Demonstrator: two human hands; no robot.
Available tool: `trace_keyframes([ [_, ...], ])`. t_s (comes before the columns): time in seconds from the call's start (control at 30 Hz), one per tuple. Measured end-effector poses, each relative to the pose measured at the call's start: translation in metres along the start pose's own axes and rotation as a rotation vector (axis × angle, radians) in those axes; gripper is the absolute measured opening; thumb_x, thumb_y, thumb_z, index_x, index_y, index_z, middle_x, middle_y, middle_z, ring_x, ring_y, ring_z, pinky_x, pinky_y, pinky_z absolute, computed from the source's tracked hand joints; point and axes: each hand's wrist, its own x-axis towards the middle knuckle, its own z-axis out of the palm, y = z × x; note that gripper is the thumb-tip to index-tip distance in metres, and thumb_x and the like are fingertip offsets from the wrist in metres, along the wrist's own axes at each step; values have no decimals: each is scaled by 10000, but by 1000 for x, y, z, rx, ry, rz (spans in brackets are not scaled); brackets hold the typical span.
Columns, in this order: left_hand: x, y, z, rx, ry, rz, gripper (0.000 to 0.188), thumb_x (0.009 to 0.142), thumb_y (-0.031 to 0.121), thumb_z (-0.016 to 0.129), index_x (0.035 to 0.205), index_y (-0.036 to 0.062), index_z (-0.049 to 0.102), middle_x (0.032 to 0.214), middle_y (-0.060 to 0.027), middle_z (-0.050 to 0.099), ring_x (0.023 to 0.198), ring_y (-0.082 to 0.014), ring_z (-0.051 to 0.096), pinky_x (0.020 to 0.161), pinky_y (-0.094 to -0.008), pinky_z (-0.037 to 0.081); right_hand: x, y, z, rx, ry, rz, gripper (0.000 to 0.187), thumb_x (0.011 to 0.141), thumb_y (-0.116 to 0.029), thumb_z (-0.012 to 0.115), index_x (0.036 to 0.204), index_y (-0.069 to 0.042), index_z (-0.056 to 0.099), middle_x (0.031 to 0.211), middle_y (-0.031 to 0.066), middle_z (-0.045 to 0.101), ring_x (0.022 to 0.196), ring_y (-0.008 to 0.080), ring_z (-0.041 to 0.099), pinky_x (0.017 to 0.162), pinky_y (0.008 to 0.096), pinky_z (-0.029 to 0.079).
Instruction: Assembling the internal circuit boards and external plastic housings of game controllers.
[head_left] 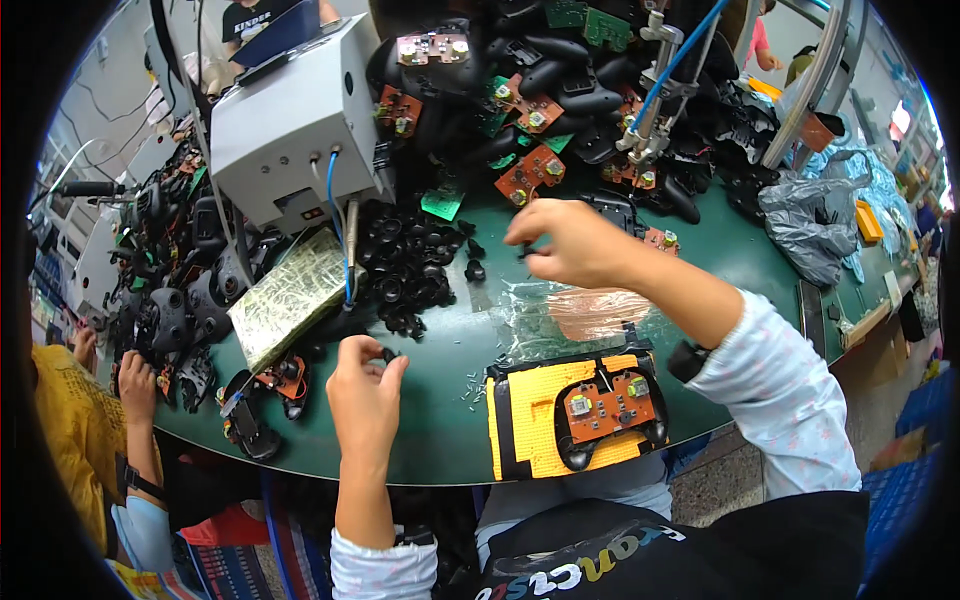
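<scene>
My left hand (362, 400) is raised over the near edge of the green table, its thumb and fingers closed on a small black thumbstick cap (389, 355). Farther off, my right hand (570, 243) hangs above the table in a pinch, with another black thumbstick cap (527, 250) partly hidden between its fingertips. A loose heap of thumbstick caps (405, 255) lies between the hands and the grey machine. Close to me, a half-open game controller shell with an orange circuit board (606, 408) rests on a yellow pad (530, 420) edged with black tape.
A grey box machine (290, 130) stands at back left, a wrapped block (290, 297) before it. Controller shells and orange boards (530, 175) pile up at the back. A metal stand (655, 90) and a grey plastic bag (815, 225) are right. A co-worker's hand (137, 385) is left.
</scene>
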Motion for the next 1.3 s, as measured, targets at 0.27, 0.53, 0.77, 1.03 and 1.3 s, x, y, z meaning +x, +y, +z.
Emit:
trace_keyframes([
  [0.27, -70, 7, -2, -659, -311, -81, 215, 825, -50, 665, 1040, -56, 657, 1032, -102, 639, 855, -137, 619, 714, -240, 497, -197, -3, -45, 371, 272, 409, 234, 785, -38, 659, 1011, 10, 694, 1138, 138, 618, 1050, 212, 609, 824, 314, 564],
  [0.53, -118, 31, 32, -954, -394, -194, 213, 894, -8, 617, 1105, -42, 620, 1126, -164, 654, 953, -204, 658, 837, -310, 547, -261, -19, 3, -34, 469, 495, 219, 740, 28, 702, 957, 32, 668, 1032, 113, 647, 909, 201, 662, 736, 286, 561],
  [0.77, -125, 44, 37, -1000, -379, -250, 233, 921, -21, 576, 1151, -46, 605, 1174, -160, 640, 1059, -207, 632, 914, -317, 520, -252, -37, 6, 662, 607, 580, 152, 833, 49, 684, 966, 51, 611, 1098, 163, 660, 984, 191, 638, 865, 315, 532],
  [1.03, -124, 50, 42, -1078, -414, -275, 251, 905, -31, 616, 1150, -80, 599, 1253, -181, 599, 1147, -192, 574, 975, -305, 455, -226, -58, 37, 929, 644, 620, 193, 862, 40, 663, 1016, 59, 549, 1143, 222, 638, 1041, 199, 623, 929, 313, 497],
  [1.3, -107, 31, 26, -742, -236, -112, 250, 847, -23, 681, 1095, -49, 672, 1108, -103, 593, 940, -128, 556, 817, -239, 453, -214, -51, 28, 610, 632, 492, 213, 762, 73, 730, 945, 7, 645, 1047, 130, 627, 928, 181, 627, 845, 303, 524],
])
